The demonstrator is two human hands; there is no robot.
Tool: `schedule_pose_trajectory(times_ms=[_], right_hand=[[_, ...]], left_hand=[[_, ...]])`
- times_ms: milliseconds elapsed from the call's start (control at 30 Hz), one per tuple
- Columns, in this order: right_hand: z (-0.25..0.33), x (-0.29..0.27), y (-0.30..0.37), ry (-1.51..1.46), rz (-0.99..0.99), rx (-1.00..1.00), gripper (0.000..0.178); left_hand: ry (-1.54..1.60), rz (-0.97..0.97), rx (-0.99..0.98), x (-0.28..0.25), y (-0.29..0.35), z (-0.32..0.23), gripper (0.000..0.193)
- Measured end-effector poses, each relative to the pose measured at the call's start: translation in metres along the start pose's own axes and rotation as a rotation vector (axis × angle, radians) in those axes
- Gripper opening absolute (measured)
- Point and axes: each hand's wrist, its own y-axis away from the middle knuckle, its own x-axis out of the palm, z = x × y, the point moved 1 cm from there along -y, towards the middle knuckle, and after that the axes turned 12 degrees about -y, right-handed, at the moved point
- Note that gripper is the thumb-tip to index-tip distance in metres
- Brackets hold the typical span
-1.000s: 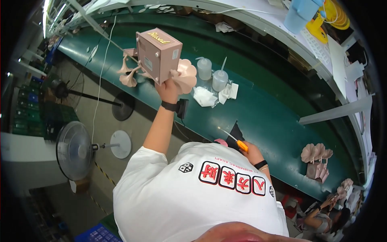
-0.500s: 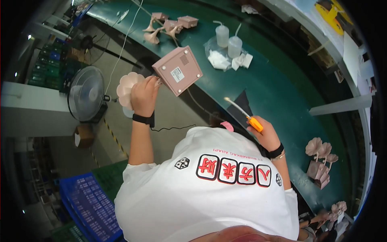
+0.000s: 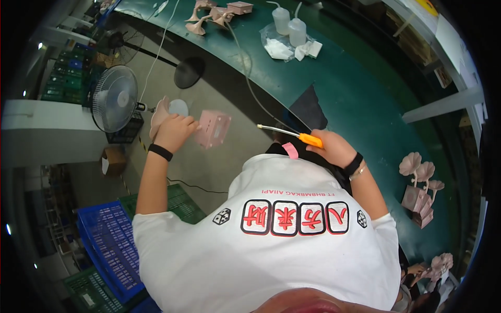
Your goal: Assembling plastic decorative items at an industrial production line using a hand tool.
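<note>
My left hand is closed around the neck of a pink gramophone-shaped device, off the table's edge over the floor. Its scalloped horn lies on the left of my fingers. To their right is its box-shaped base, smeared by motion. In my right hand is an orange-handled air blow gun, its thin bent metal nozzle pointing left toward the base, with a gap between. A dark cloth lies on the green table beyond my right hand.
More pink gramophone-shaped devices stand at the far end and on the right. Two squeeze bottles and white wipes sit on the table. A thin hose hangs off its edge. Left are a fan and a blue crate. Another person's hand shows lower right.
My left hand has lowered the device toward me and turned it, so the base's underside no longer faces up so squarely. The blow gun has moved left and nearer, its nozzle now lying flatter.
</note>
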Motion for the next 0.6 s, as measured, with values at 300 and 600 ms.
schedule_pose_trajectory(times_ms=[300, 600], right_hand=[[-0.035, 0.009, -0.012, -0.012, 0.131, 0.068, 0.03], [-0.023, 0.015, -0.001, -0.028, 0.148, 0.112, 0.026]], left_hand=[[2.347, 0.043, -0.985, 0.111, 0.056, -0.122, 0.021], [1.951, -0.787, 0.007, 0.087, -0.028, -0.113, 0.019]])
